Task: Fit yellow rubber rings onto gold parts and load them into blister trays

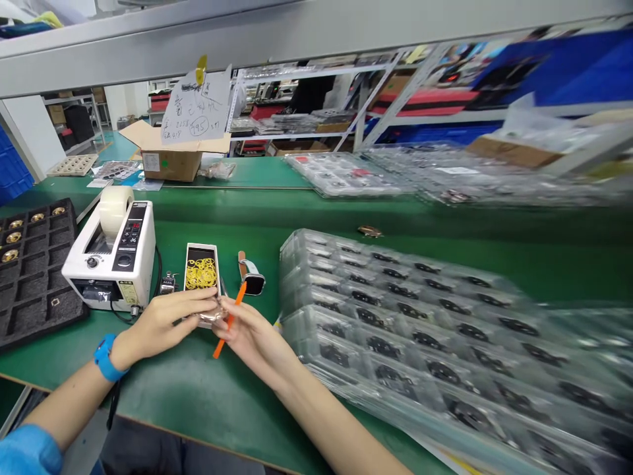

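Observation:
My left hand (165, 323), with a blue band on its wrist, has its fingers bent around a small shiny rose-gold part (211, 315), perhaps a watch case. Between the fingers of my right hand (257, 340) is a thin orange stick (217, 348), held slanted, and its fingertips also touch the shiny part. Both hands meet just in front of a small open box (202, 253) of yellow rings (201, 274). Beyond my right fingers lies a smartwatch (254, 284) with its dark face up. Fingers cover most of the shiny part.
A white tape dispenser (111, 254) stands at left, beside a black foam tray (37, 267) with several gold parts. Stacked clear trays (346, 376) of dark parts fill the right. A small metal part (370, 231) lies behind them. A cardboard box (171, 165) sits farther back.

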A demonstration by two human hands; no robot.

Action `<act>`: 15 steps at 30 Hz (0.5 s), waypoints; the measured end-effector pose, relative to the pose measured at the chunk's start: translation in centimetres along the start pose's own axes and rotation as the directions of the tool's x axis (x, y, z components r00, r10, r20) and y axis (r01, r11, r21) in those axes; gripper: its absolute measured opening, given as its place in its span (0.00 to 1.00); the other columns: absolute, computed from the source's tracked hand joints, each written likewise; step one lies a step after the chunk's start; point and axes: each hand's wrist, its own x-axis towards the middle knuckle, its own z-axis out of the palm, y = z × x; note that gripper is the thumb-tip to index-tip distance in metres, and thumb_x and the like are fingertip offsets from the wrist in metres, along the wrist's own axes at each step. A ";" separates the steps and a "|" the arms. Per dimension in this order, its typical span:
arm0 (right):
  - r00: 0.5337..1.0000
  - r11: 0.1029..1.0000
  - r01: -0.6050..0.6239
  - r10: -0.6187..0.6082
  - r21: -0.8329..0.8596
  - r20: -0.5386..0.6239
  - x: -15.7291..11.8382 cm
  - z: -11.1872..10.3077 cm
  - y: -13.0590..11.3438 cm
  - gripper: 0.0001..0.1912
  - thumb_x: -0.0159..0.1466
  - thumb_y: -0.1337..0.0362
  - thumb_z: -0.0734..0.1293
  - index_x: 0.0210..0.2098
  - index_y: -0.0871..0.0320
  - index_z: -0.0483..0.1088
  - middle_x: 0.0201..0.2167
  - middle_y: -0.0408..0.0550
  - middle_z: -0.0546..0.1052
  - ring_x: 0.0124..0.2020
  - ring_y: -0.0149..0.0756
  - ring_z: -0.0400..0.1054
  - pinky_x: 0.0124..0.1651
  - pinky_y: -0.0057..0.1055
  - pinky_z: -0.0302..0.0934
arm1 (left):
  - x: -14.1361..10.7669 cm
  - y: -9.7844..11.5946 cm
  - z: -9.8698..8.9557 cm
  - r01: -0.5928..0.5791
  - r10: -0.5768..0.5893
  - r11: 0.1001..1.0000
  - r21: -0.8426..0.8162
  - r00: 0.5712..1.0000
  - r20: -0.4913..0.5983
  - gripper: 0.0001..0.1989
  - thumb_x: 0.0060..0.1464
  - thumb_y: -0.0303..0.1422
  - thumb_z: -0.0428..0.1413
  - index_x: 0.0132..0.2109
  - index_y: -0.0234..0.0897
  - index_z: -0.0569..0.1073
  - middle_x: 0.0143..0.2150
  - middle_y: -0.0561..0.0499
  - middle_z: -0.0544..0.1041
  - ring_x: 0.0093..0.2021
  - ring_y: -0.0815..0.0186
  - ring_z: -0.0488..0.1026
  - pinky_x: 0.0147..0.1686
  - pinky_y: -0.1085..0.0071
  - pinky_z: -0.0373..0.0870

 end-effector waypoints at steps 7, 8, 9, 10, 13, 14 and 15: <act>0.984 0.908 0.094 -0.146 -0.408 -0.099 0.1 -0.2 0.1 0.20 0.54 0.47 0.68 0.23 0.58 0.64 0.19 0.40 0.67 0.18 0.23 0.44 0.22 0.27 0.38 | 0.9 0.3 1.1 0.554 -0.659 0.628 -0.546 0.752 0.005 0.18 0.53 0.43 0.57 0.42 0.32 0.76 0.35 0.47 0.81 0.32 0.62 0.79 0.34 0.68 0.77; 0.977 0.888 0.119 -0.186 -0.444 -0.109 0.0 -0.2 0.2 0.20 0.54 0.47 0.68 0.23 0.57 0.63 0.19 0.39 0.66 0.18 0.24 0.46 0.22 0.27 0.41 | 1.0 0.3 1.1 0.569 -0.677 0.587 -0.576 0.735 0.036 0.19 0.51 0.44 0.59 0.42 0.31 0.76 0.33 0.47 0.81 0.30 0.62 0.79 0.34 0.68 0.77; 0.969 0.869 0.142 -0.221 -0.473 -0.114 0.0 -0.1 0.2 0.19 0.54 0.48 0.69 0.24 0.57 0.63 0.20 0.38 0.65 0.19 0.25 0.48 0.22 0.27 0.44 | 1.1 0.4 1.1 0.579 -0.689 0.558 -0.595 0.723 0.057 0.20 0.49 0.45 0.60 0.41 0.31 0.76 0.32 0.47 0.81 0.29 0.62 0.78 0.33 0.68 0.76; 0.962 0.855 0.160 -0.247 -0.494 -0.115 0.1 -0.1 0.3 0.19 0.53 0.48 0.69 0.26 0.56 0.63 0.21 0.38 0.66 0.20 0.26 0.51 0.24 0.27 0.47 | 1.1 0.4 1.0 0.585 -0.697 0.538 -0.607 0.713 0.070 0.21 0.47 0.45 0.61 0.41 0.31 0.75 0.31 0.47 0.80 0.28 0.63 0.78 0.32 0.68 0.76; 0.959 0.841 0.178 -0.264 -0.510 -0.100 0.1 0.1 0.5 0.20 0.51 0.47 0.71 0.29 0.56 0.64 0.24 0.39 0.67 0.25 0.29 0.59 0.30 0.28 0.56 | 1.0 0.4 1.0 0.588 -0.704 0.511 -0.627 0.705 0.087 0.23 0.43 0.45 0.64 0.40 0.31 0.74 0.28 0.49 0.79 0.28 0.63 0.78 0.30 0.70 0.74; 0.961 0.839 0.178 -0.261 -0.513 -0.093 0.1 0.1 0.6 0.21 0.51 0.47 0.71 0.30 0.56 0.65 0.24 0.39 0.67 0.26 0.29 0.60 0.31 0.29 0.57 | 1.0 0.4 1.1 0.587 -0.702 0.509 -0.629 0.706 0.090 0.23 0.43 0.45 0.64 0.40 0.31 0.74 0.28 0.49 0.78 0.28 0.64 0.78 0.29 0.71 0.73; 0.962 0.836 0.177 -0.258 -0.520 -0.087 0.1 0.1 0.7 0.21 0.51 0.46 0.70 0.30 0.56 0.64 0.24 0.39 0.66 0.26 0.29 0.60 0.31 0.29 0.57 | 0.9 0.4 1.1 0.588 -0.701 0.510 -0.627 0.707 0.093 0.22 0.42 0.45 0.65 0.39 0.31 0.73 0.27 0.50 0.78 0.27 0.64 0.77 0.28 0.72 0.73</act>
